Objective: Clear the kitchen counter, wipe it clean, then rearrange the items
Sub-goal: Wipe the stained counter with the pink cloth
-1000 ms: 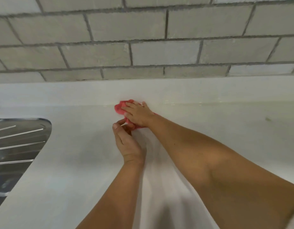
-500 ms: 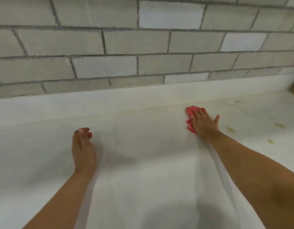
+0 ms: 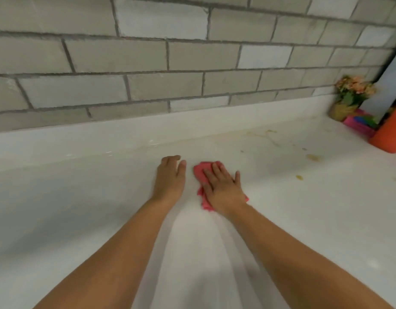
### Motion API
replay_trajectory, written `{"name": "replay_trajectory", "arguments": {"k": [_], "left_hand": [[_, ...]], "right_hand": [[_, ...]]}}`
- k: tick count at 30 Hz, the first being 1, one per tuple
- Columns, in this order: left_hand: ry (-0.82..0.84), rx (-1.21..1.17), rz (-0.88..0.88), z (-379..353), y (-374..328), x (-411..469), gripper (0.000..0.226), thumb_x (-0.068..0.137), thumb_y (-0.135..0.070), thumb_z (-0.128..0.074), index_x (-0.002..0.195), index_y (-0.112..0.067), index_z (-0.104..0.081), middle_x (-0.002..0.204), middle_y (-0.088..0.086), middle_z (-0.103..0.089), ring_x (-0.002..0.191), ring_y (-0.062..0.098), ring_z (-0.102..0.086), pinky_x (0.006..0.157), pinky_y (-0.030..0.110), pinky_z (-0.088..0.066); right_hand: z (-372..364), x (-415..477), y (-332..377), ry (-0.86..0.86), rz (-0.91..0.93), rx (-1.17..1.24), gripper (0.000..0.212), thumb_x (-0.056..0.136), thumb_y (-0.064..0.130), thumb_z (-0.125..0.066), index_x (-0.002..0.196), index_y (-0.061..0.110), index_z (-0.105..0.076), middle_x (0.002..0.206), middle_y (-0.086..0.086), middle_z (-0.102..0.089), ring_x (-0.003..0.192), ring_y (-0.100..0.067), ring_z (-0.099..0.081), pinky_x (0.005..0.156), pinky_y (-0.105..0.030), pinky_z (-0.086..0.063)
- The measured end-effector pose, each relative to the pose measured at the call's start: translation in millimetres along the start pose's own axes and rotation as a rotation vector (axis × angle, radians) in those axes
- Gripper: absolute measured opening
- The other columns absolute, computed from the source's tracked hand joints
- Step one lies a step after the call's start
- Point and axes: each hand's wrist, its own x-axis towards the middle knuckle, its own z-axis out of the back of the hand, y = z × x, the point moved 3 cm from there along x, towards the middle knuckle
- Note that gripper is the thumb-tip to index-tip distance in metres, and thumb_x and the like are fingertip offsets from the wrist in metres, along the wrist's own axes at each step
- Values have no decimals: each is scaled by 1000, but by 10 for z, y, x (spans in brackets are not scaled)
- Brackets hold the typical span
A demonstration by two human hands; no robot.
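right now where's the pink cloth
In the head view the pink cloth lies flat on the white counter just right of centre, pressed under the right hand, with the left hand resting close beside it on its left.

- The counter (image 3: 81, 219) was plain glossy white.
- The cloth (image 3: 201, 170) on the counter was pinkish red, unpatterned.
- The wall (image 3: 148, 63) behind the counter showed pale grey and off-white tiles in a brick pattern with darker grey grout.
- Yellow-brown stains (image 3: 313, 157) spotted the counter right of the cloth.
- Far right of the cloth, the flowers (image 3: 355, 85) were orange and peach with green leaves.
- Beside the flowers stood an orange tub (image 3: 391, 134).
- Between them lay a pink item (image 3: 357, 123) with blue and green patches.
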Motion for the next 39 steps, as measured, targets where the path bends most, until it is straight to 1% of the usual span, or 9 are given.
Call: {"name": "replay_trajectory", "arguments": {"k": [3,7,10,13,21,30,34,37,39], "left_hand": [[126,202,24,-332,-32,91,46,100,-29,-28,141,-8,-35,150,9,-30,140,22,-24,117,36,-11],[147,461,9,-451,121,104,48,101,-30,-23,139,-6,-35,150,10,-30,142,21,-20,117,38,-7],[101,492,-7,-505,121,120,55,99,-39,-17,134,-5,-42,147,11,-35,140,23,-24,115,37,-11],[40,437,-21,-478,109,99,86,81,-53,4,128,-5,-50,141,12,-44,135,24,-33,114,37,-15],[32,430,-10,-472,100,122,43,100,-28,-26,129,-7,-50,141,10,-44,134,23,-34,115,36,-20],[59,446,26,-480,108,141,45,100,-30,-27,130,-4,-49,142,11,-43,134,25,-34,115,37,-20],[11,420,-8,-464,107,135,73,89,-47,-13,115,3,-59,127,20,-55,122,34,-47,107,43,-32],[-16,421,-15,-468,129,154,80,84,-49,-8,103,6,-63,114,25,-61,109,39,-54,99,46,-40],[24,446,2,-483,158,186,77,86,-48,-8,98,5,-63,109,24,-61,105,39,-55,97,46,-41]], "right_hand": [[75,310,-641,-12,-144,-47,52,99,37,-17,150,26,-12,160,2,-5,147,-14,5,115,-56,-1],[86,-136,-1023,-80,-247,-94,77,80,46,6,149,21,-17,159,-2,-11,147,-17,-2,115,-54,-5],[53,-289,-643,-50,-86,-109,97,63,48,21,150,21,-12,159,-4,-5,147,-21,1,117,-47,1],[36,211,-208,4,112,-64,64,91,46,2,150,24,-9,160,2,0,147,-18,6,115,-49,9],[78,1616,-436,-19,1,31,51,100,34,-17,149,23,-16,159,0,-5,147,-18,2,112,-61,8],[79,498,-1338,-132,-389,-16,55,98,34,-18,148,11,-23,156,-17,-16,146,-30,-11,115,-54,-5],[-114,-273,-461,-224,-42,14,55,85,34,-29,116,8,-67,122,-19,-63,115,-35,-59,98,-48,-46],[-112,-796,-387,-116,219,16,56,98,38,-17,124,18,-62,131,-8,-59,123,-25,-55,104,-39,-35],[1,-827,-773,-61,208,0,73,95,51,1,134,18,-52,143,-6,-47,133,-23,-44,109,-40,-37]]}}
